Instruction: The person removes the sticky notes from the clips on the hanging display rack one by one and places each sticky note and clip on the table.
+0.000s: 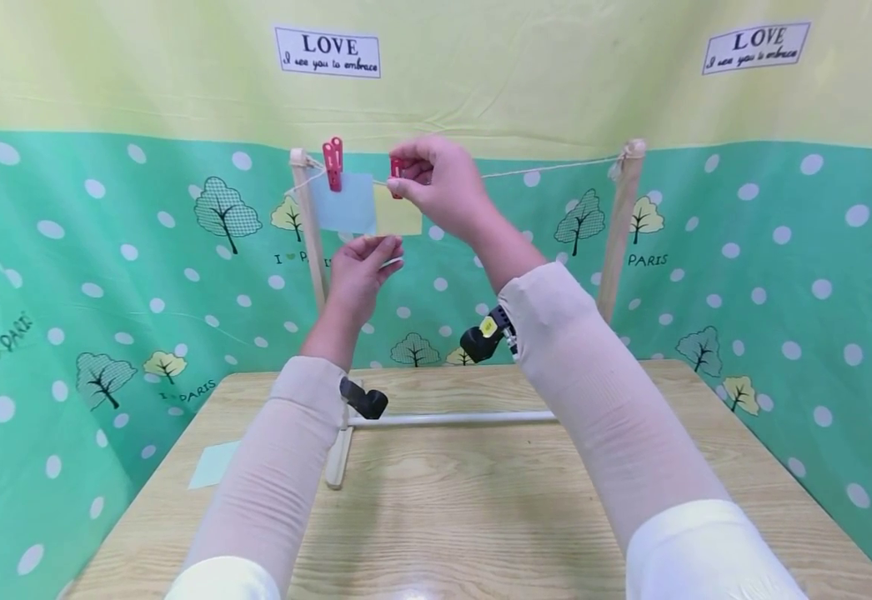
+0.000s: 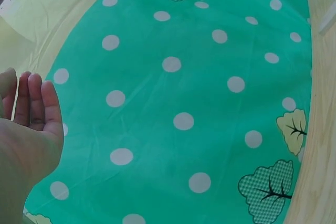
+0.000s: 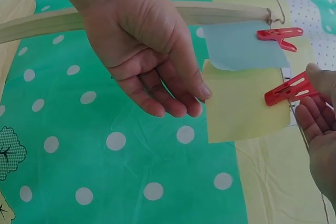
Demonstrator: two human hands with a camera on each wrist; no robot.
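Observation:
My right hand [image 1: 439, 179] pinches a red clothespin [image 3: 286, 90], whose jaws sit over the top edge of a yellow sheet of paper [image 3: 236, 111] at the string. Thumb and fingertips of my left hand [image 1: 364, 271] hold that sheet by its lower edge. Beside it hangs a light blue sheet [image 1: 346, 204], clipped to the string by another red clothespin [image 1: 334, 165]; the two sheets overlap slightly. In the left wrist view only the fingers and palm of the left hand [image 2: 31, 129] show, the paper being out of frame.
The string [image 1: 556, 168] runs between a left wooden post [image 1: 308, 225] and a right wooden post [image 1: 619, 225]. A white rod [image 1: 451, 418] lies low across the wooden table [image 1: 443, 517]. Another pale sheet [image 1: 213, 465] lies at the table's left. Behind hangs a dotted green curtain [image 1: 143, 292].

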